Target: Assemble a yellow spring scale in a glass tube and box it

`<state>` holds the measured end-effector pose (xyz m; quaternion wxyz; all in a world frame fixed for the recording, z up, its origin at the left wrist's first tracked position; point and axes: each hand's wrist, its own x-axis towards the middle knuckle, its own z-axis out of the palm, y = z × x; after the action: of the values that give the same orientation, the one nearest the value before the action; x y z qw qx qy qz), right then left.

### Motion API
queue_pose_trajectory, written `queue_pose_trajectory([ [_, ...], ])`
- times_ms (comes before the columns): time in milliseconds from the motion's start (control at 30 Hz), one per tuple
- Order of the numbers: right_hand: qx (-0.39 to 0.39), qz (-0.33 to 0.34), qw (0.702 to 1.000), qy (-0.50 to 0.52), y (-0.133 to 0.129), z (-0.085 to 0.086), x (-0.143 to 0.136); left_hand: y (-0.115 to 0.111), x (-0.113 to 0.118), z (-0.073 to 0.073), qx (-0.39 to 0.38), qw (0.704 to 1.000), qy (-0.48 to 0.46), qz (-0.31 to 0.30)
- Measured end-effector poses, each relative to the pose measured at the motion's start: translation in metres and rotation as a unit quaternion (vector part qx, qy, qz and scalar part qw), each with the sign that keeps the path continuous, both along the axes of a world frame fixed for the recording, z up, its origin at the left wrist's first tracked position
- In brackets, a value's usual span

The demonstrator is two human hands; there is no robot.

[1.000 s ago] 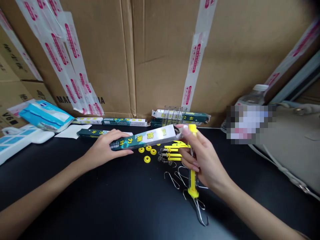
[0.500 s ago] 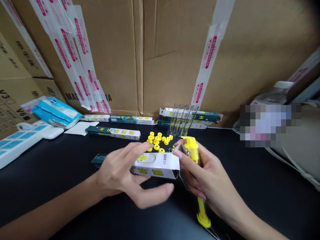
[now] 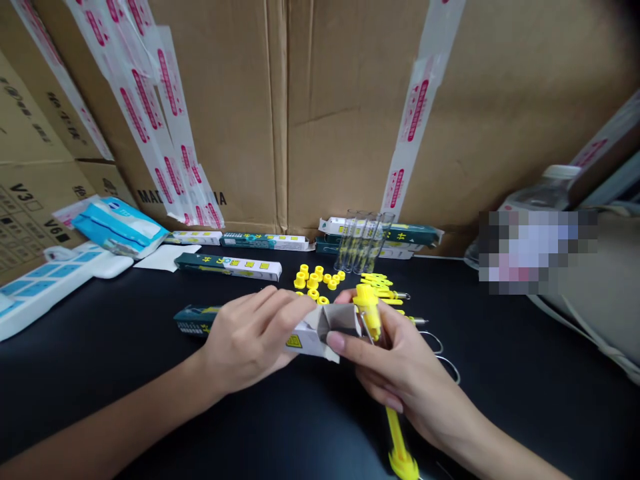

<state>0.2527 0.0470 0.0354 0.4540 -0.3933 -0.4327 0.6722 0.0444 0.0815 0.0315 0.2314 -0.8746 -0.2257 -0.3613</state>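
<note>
My left hand (image 3: 255, 337) is wrapped round the middle of a slim green-and-white box (image 3: 197, 321), which lies nearly level in front of me. The box's right end is open, with its grey inner flap (image 3: 343, 319) raised. My right hand (image 3: 395, 363) holds a yellow-capped clear tube (image 3: 369, 305) slanting down through the palm; its yellow lower end (image 3: 403, 463) sticks out below. The right thumb presses on the box's open end. Parts of the tube are hidden by the fingers.
Small yellow caps (image 3: 313, 280) and yellow pieces with metal hooks (image 3: 387, 293) lie behind the hands. Clear tubes (image 3: 363, 243) stand before stacked boxes. More boxes (image 3: 227, 265), a blue packet (image 3: 120, 227) and a power strip (image 3: 50, 283) are left; a bottle (image 3: 540, 193) is right.
My left fingers have closed round the box, whose right end has turned to show its open flap. The right hand has shifted slightly left with the tube, its thumb now at the opening.
</note>
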Motion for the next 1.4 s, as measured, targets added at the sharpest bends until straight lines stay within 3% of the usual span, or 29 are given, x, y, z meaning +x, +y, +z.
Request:
queue_pose_trajectory([
  [200,0.016,-0.029,0.999,-0.021,0.001,0.0,-0.001,0.002,0.001,0.0,-0.009,1.0,-0.022,-0.007],
  [367,0.017,-0.013,0.999,-0.036,0.004,-0.003,-0.004,0.002,0.009,0.001,0.006,0.997,-0.066,-0.035],
  [600,0.028,-0.045,0.998,-0.036,0.002,0.0,-0.008,0.002,0.009,0.002,0.033,0.998,-0.044,0.019],
  [900,0.015,-0.162,0.971,0.175,0.022,0.028,0.025,0.007,-0.001,0.005,0.017,0.994,-0.013,0.104],
  [1133,0.117,-0.131,0.979,0.099,0.025,0.037,0.045,0.0,0.003,0.0,-0.029,0.988,0.027,0.146],
  [1400,0.132,-0.115,0.975,0.138,0.027,0.033,0.039,-0.001,0.002,0.0,-0.088,0.984,0.032,0.149],
])
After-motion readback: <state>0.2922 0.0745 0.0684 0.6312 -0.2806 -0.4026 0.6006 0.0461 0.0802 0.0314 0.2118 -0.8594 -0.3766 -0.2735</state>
